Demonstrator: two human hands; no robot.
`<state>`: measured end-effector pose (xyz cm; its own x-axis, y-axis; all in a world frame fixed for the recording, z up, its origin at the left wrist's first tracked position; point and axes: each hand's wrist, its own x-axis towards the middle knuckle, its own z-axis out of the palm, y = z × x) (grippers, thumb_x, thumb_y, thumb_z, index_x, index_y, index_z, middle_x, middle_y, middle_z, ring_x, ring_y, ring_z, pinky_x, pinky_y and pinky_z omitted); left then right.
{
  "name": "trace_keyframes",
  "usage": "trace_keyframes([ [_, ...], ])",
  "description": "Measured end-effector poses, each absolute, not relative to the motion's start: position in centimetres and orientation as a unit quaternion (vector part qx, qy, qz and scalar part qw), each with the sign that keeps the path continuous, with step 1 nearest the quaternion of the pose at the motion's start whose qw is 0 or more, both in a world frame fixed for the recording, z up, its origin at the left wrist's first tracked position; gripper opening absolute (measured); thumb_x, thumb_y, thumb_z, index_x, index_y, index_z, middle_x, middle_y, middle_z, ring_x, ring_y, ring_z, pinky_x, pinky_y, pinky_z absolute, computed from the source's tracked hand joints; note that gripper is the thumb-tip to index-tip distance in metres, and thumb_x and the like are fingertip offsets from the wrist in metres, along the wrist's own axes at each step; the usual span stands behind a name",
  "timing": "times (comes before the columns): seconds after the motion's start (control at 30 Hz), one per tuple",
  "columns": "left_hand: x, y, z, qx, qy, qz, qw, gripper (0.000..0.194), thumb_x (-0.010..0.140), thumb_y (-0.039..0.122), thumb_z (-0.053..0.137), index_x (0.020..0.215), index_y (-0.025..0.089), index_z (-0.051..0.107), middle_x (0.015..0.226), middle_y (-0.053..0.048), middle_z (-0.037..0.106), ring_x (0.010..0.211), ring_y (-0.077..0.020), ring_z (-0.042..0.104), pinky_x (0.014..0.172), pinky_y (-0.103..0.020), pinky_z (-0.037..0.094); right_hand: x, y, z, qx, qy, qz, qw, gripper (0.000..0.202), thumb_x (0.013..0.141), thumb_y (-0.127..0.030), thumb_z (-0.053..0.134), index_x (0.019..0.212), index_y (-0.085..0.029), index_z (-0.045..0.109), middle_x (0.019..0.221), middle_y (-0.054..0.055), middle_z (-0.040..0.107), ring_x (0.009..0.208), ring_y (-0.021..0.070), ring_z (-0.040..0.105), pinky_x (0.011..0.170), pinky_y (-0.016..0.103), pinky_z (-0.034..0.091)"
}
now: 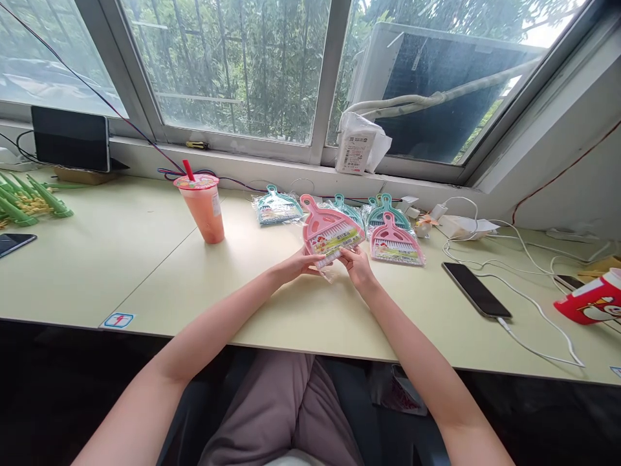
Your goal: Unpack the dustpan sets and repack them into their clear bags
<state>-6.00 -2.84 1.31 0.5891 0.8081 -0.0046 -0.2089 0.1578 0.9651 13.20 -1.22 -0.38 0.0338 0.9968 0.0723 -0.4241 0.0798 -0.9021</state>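
Between both hands I hold a pink dustpan and brush set (331,230) in clear plastic wrap, tilted above the table with its handle pointing up and away. My left hand (301,264) grips its lower left edge. My right hand (356,264) pinches the lower right side, by the printed label. Just right of it lies another wrapped pink dustpan set (396,244), overlapping a teal dustpan set (387,211). Behind the held set is a teal dustpan set (343,206), partly hidden. Farther left rests one more teal dustpan set (278,208).
A drink cup (206,210) with a red straw stands on the left of the table (160,285). On the right are a phone (475,289) on a white cable and a tilted red cup (589,299). A tablet (71,139) leans by the window.
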Motion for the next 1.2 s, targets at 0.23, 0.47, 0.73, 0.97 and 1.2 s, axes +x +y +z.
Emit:
trace_keyframes([
  [0.23,-4.9,-2.8,1.2,0.526,0.294,0.410,0.685,0.066,0.076,0.057,0.071,0.131,0.024,0.055,0.142,-0.014,0.054,0.128,-0.0313,0.052,0.097,-0.044,0.048,13.3,-1.1,-0.3,-0.350,-0.380,0.564,0.644,0.032,0.066,-0.019,0.077,0.096,-0.024,0.065,0.102,0.000,0.073,0.101,0.0173,0.069,0.096,0.033,0.058],
  [0.47,-5.7,-1.9,0.9,0.538,0.324,0.489,0.605,0.065,0.071,0.049,0.075,0.128,0.023,0.056,0.127,-0.012,0.064,0.112,-0.0302,0.062,0.085,-0.039,0.052,13.0,-1.2,-0.4,-0.351,-0.395,0.591,0.609,0.035,0.064,-0.019,0.079,0.097,-0.022,0.065,0.100,0.001,0.073,0.099,0.0185,0.070,0.095,0.034,0.059],
  [0.73,-5.8,-2.1,1.0,0.559,0.337,0.476,0.590,0.068,0.068,0.045,0.078,0.128,0.022,0.056,0.119,-0.012,0.068,0.102,-0.0286,0.066,0.073,-0.035,0.055,13.7,-0.8,0.0,-0.363,-0.400,0.609,0.580,0.034,0.065,-0.015,0.074,0.097,-0.021,0.066,0.103,0.002,0.074,0.097,0.0196,0.071,0.093,0.035,0.059],
  [0.97,-5.6,-1.5,0.2,0.534,0.353,0.497,0.586,0.065,0.064,0.037,0.080,0.123,0.020,0.058,0.112,-0.011,0.070,0.095,-0.0253,0.068,0.071,-0.032,0.054,13.3,-0.8,-0.2,-0.386,-0.389,0.608,0.574,0.029,0.067,-0.012,0.071,0.094,-0.021,0.065,0.093,0.001,0.075,0.090,0.0181,0.072,0.092,0.036,0.060],
  [1.2,-5.8,-2.1,0.7,0.561,0.316,0.446,0.623,0.066,0.071,0.040,0.076,0.130,0.021,0.052,0.114,-0.013,0.069,0.085,-0.0249,0.072,0.068,-0.035,0.057,13.2,-1.0,-0.5,-0.391,-0.373,0.599,0.592,0.027,0.068,-0.010,0.072,0.093,-0.020,0.066,0.098,0.002,0.074,0.094,0.0181,0.072,0.093,0.034,0.060],
])
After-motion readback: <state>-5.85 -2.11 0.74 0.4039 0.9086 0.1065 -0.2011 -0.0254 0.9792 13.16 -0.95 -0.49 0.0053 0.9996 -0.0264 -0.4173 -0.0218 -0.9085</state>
